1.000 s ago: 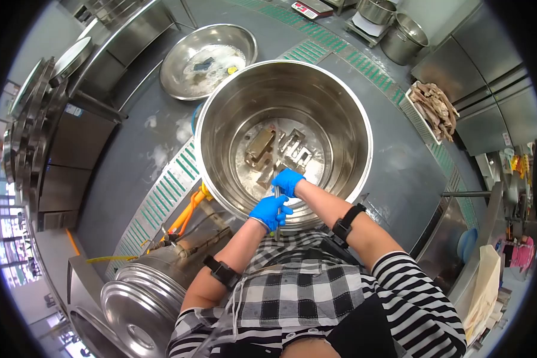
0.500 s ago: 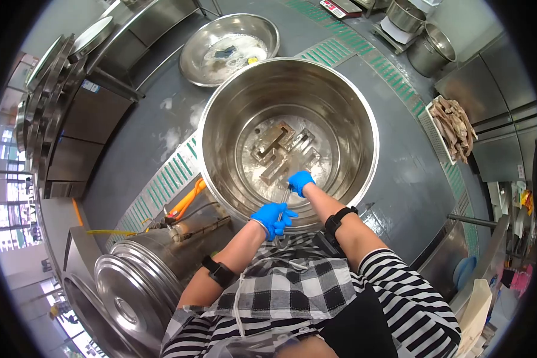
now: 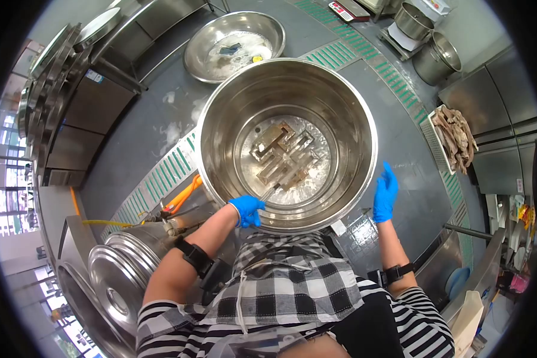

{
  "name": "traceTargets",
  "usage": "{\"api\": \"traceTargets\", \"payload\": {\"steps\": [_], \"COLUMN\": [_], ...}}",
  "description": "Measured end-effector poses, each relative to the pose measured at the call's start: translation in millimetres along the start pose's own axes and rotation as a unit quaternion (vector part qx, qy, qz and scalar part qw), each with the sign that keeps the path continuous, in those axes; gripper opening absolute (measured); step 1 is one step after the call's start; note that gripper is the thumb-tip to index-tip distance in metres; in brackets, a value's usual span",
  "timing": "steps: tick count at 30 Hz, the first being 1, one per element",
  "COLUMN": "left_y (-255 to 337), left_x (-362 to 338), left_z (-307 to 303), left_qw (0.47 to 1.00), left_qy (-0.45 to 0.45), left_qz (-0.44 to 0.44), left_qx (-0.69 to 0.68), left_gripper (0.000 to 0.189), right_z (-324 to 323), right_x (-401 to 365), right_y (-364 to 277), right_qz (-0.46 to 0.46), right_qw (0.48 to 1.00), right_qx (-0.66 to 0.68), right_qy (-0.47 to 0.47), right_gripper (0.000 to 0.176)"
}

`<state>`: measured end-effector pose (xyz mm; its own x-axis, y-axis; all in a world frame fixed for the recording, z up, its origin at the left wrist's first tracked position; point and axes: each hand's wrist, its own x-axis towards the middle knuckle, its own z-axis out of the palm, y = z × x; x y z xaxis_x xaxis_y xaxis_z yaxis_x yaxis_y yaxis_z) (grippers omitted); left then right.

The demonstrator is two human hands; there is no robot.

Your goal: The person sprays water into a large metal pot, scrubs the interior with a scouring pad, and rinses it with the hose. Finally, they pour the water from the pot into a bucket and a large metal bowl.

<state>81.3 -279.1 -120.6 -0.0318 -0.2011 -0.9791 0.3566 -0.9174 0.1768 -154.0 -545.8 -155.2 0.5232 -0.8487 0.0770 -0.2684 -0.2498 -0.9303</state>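
Note:
A big steel pot (image 3: 355, 101) stands in front of me, with a metal grid-like fitting (image 3: 274, 138) on its wet floor. My left hand (image 3: 247, 210), in a blue glove, is at the near rim, closed around a thin metal wand (image 3: 270, 192). The wand slants into the pot, its dark tip towards the fitting; part of it is hidden by the hand. Outside the right side of the rim is my right hand (image 3: 385, 194), also gloved in blue, fingers stretched out and holding nothing.
Behind the pot sits a wide steel basin (image 3: 194, 62) with suds, a dark cloth and something yellow. Steel lids (image 3: 116, 292) and an orange hose (image 3: 185, 194) are on the left. A white crate (image 3: 437, 143) of brownish pieces stands right, near steel cabinets (image 3: 477, 95).
My right hand has let go of the wand and moved right, out past the rim. My left hand has shifted left with the wand. Blur over the fitting has lessened.

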Motion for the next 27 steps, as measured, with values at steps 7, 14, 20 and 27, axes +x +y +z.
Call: {"api": "traceTargets", "payload": {"steps": [7,14,20,27], "left_y": [-21,25,48,61], "left_x": [4,-27,-22,-68], "left_z": [-44,-10,31,-36], "left_qw": [0.909,0.843,0.578,0.675], "left_qy": [0.011,-0.034,-0.093,0.135], "left_qz": [0.093,0.058,0.157,-0.028], "left_qx": [0.407,0.533,0.795,0.725], "left_gripper": [0.030,0.030,0.022,0.025], "right_z": [28,62,63,64], "right_x": [-53,-71,-65,-63], "right_y": [113,138,125,130], "right_qz": [0.504,0.485,0.496,0.504], "right_qw": [0.833,0.810,0.812,0.813], "right_qx": [0.217,0.315,0.300,0.279], "right_qy": [-0.066,-0.094,-0.070,-0.081], "right_gripper": [0.044,0.033,0.034,0.035]}}
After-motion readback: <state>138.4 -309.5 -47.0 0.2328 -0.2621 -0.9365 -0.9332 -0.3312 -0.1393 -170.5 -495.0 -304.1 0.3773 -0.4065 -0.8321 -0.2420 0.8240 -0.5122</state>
